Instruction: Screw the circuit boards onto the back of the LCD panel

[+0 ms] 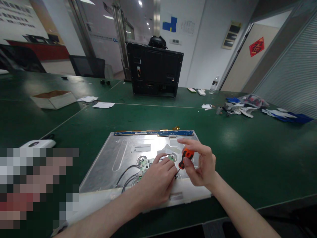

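Observation:
A flat silver display panel (106,165) lies with its metal back up on the green table. A small green circuit board (145,165) with black cables (125,175) sits at its middle. Over the board's right part is my left hand (158,177), its fingers bent down and closed near the screwdriver's tip; whatever they grip is hidden. My right hand (203,162) pinches an orange and black screwdriver (186,158) by its handle. The slanted shaft points down and left at the panel, beside my left fingertips. A blue circuit strip (148,133) runs along the panel's far edge.
A black monitor housing (156,71) stands upright at the back. Left of it are an open cardboard box (54,99) and papers (104,105). Clutter with a plastic bag (254,100) and a bottle (214,85) lies far right. Pixelation covers the lower left.

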Demonstrator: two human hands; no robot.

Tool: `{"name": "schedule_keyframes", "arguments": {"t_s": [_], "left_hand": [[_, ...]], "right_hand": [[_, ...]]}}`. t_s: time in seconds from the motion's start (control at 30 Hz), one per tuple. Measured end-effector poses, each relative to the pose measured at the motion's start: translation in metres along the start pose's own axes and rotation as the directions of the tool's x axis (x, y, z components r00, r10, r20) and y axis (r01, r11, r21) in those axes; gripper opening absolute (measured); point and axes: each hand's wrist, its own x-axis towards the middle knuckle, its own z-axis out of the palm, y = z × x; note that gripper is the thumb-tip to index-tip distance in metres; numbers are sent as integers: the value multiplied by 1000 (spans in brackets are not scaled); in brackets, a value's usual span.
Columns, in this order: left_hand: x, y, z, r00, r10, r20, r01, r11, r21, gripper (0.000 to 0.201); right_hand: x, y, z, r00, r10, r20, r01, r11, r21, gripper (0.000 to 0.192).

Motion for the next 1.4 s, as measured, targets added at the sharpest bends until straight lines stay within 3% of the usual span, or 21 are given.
{"name": "schedule_keyframes", "arguments": {"t_s": [0.27,0.5,0.77,0.97,1.13,1.4], "left_hand": [[0,0,0,1000,12,-25,-12,1000,8,16],[-1,-1,0,1000,9,-13,-9,1000,-1,21],[0,0,0,1000,-1,1,1,1000,-8,20],[0,1,0,1000,-11,-10,11,1000,-20,19],[0,2,-3,1000,-10,-10,10,1000,-15,19],[0,0,-1,1000,-1,2,1,1000,-11,17]], "right_hand": [[6,-3,-4,999,-41,1,41,989,-140,36],[0,2,3,998,16,-55,-19,998,-54,47],[1,0,0,1000,13,12,-13,1000,7,45],[3,1,1,997,-20,-68,10,990,-139,42],[6,0,0,998,-34,-57,21,977,-212,34],[4,-2,0,1000,-6,-8,5,998,-70,44]]}}
